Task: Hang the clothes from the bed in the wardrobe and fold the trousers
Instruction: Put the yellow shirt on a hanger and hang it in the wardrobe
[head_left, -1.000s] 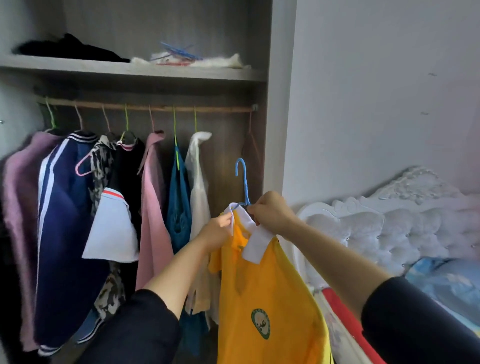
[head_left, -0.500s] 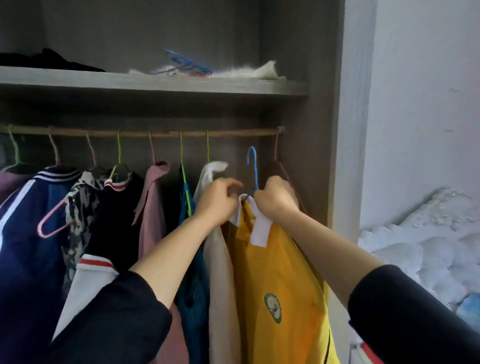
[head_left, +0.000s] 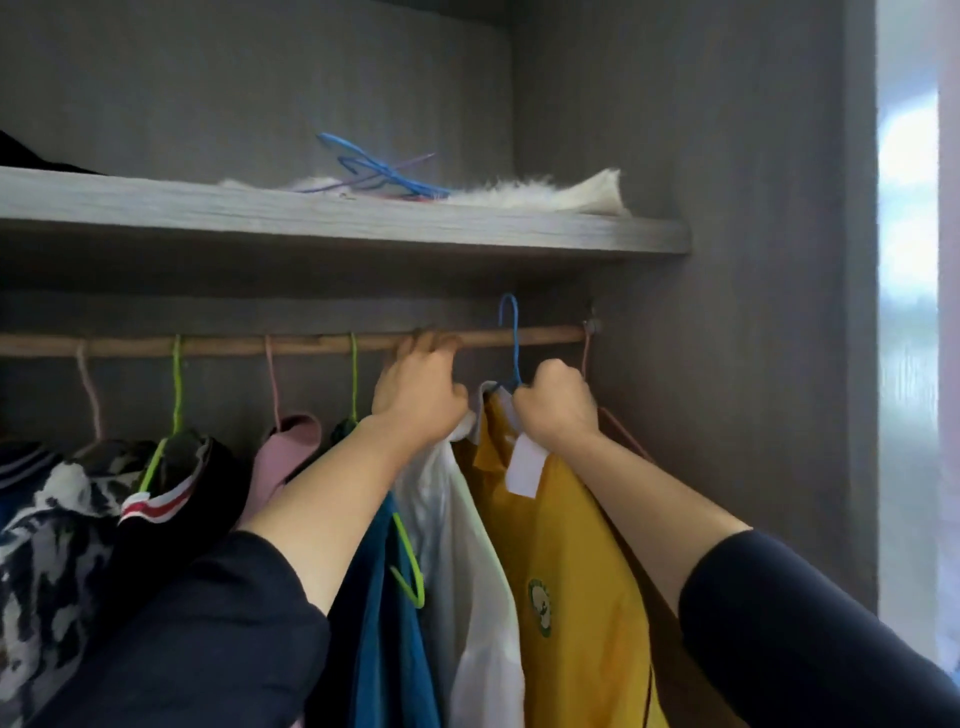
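Note:
A yellow shirt (head_left: 566, 551) with a white collar and a round green badge hangs on a blue hanger (head_left: 511, 338). The hanger's hook lies across the wooden rail (head_left: 545, 335) near its right end. My right hand (head_left: 558, 410) grips the hanger's neck together with the shirt collar. My left hand (head_left: 421, 389) is up at the rail just left of the blue hook, fingers curled around the rail, above a white garment (head_left: 467, 525). The bed and the trousers are out of view.
Left along the rail hang a teal garment (head_left: 384, 597), a pink one (head_left: 291, 441), a black one with a red-white trim (head_left: 197, 467) and a patterned one (head_left: 57, 519). The shelf (head_left: 156, 208) above carries loose blue hangers (head_left: 374, 166) on white fur. The wardrobe side wall (head_left: 727, 364) stands close on the right.
The view has moved close to the rail. Both hands rose; the blue hook went from below the rail up onto it. My left hand left the collar and reached the rail.

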